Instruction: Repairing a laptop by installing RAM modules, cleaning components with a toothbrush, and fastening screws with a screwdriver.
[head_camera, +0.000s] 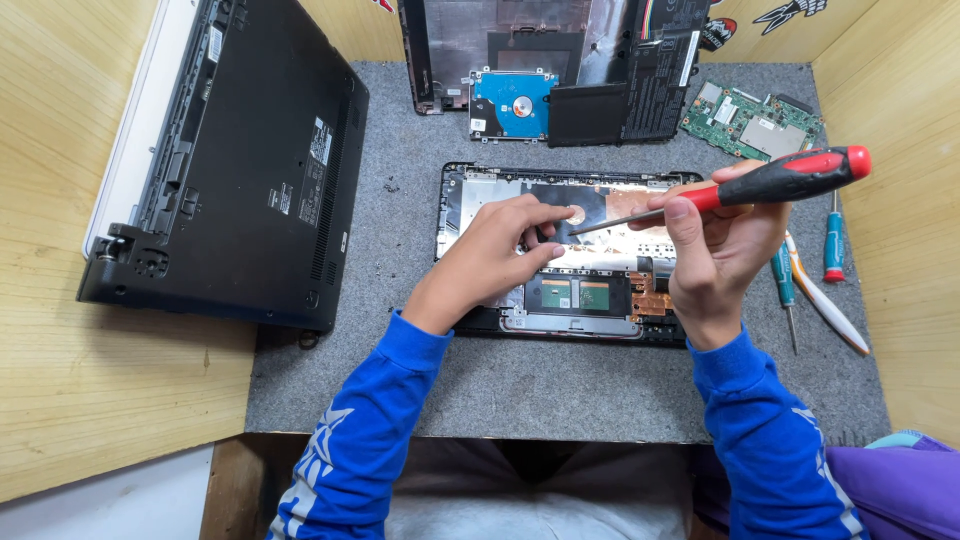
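From the head camera, the left hand (505, 250) lies palm down on the opened laptop chassis (480, 190), fingers loosely spread and its fingertips (556, 212) pressing the inner metal plate; it holds nothing. The right hand (722, 250) is curled around a screwdriver (760, 185) with a red and black handle, the shaft slanting down and left so that the tip sits just beside the left fingertips. Both forearms wear blue sleeves.

The chassis rests mid-way along a grey felt mat (560, 385) on the wooden counter (90, 390), with pale wooden walls around.

A closed black laptop (250, 160) lies upside down at left with small white labels. Behind are a blue-topped hard drive (512, 102), a black battery (625, 100) and a green circuit board (750, 120). Two teal screwdrivers (833, 245) lie at right.
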